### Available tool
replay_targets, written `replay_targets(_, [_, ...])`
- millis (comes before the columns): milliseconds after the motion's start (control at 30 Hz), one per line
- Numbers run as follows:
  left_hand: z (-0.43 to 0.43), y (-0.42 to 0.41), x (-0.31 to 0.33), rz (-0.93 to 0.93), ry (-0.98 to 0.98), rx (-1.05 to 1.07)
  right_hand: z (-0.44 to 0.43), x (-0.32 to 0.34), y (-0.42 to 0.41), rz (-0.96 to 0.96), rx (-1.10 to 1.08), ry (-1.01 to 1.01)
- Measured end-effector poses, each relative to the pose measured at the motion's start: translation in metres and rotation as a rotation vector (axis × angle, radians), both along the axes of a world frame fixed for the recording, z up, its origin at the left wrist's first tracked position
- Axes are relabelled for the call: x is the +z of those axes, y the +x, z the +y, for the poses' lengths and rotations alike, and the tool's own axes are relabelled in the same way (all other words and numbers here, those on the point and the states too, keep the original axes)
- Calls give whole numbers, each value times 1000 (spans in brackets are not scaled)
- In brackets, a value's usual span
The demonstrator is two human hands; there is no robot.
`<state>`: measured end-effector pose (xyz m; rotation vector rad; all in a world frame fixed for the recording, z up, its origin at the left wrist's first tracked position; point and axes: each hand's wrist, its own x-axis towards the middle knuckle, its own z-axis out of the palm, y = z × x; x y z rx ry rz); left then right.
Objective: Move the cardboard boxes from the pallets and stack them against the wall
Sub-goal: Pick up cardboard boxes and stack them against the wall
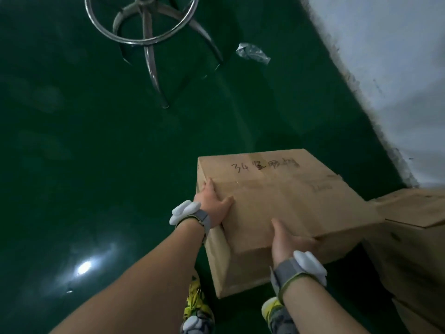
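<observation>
I hold a brown cardboard box (277, 196) with handwriting on its top, above the green floor. My left hand (212, 203) grips its near left corner, fingers over the top edge. On the near right edge sits my right hand (286, 239), thumb on top. Both wrists wear grey bands with white pods. To the right, a stack of cardboard boxes (414, 242) stands by the white wall (385, 68); the held box's right end overlaps the stack's top edge. No pallet is in view.
A chrome stool base (147, 39) with a ring footrest stands on the green floor (96, 141) at the top left. A crumpled piece of clear plastic (252, 53) lies near the wall. My shoes (197, 307) show below the box.
</observation>
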<state>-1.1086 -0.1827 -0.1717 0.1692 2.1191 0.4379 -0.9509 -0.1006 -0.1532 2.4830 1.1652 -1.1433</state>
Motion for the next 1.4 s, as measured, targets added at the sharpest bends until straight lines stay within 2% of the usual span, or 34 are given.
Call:
replay_targets(67, [-14,-5,-11,54,2,-91,-19,-16,1,-35,-23,-137])
replay_targets(167, [-34,-10,-34,95,-24,-157,-52,-45,18,14,-110,-280])
replay_targets(300, [-52,-13,-76,59,-97,-193,-66,-73,35,-36,-159,-402])
replay_targets(400, [-60,2,-113,6,-224,-214,-60,-99,46,-26,-168,-681])
replay_targets(467, [-64,18,-121,-12,-293,-206,-41,-109,52,-65,16,-596])
replay_targets(533, [-65,39,-133,25,-360,-243,-17,-123,68,-214,488,-400])
replay_targets(600, [-66,53,-143,109,-413,-294,10,-138,84,-240,660,-222])
replay_targets(700, [-65,58,-148,160,-418,-292,45,-159,102,-262,665,-7])
replay_targets(800, [-65,54,-153,188,-403,-213,62,-171,106,-333,656,100])
replay_targets(867, [-66,51,-157,166,-374,-118,67,-178,109,-250,604,83])
replay_targets(1000, [-72,50,-164,111,-318,6,73,-185,119,-65,481,-80])
replay_targets(1400, [-87,41,-139,152,-281,-58,69,-166,110,-63,452,-77])
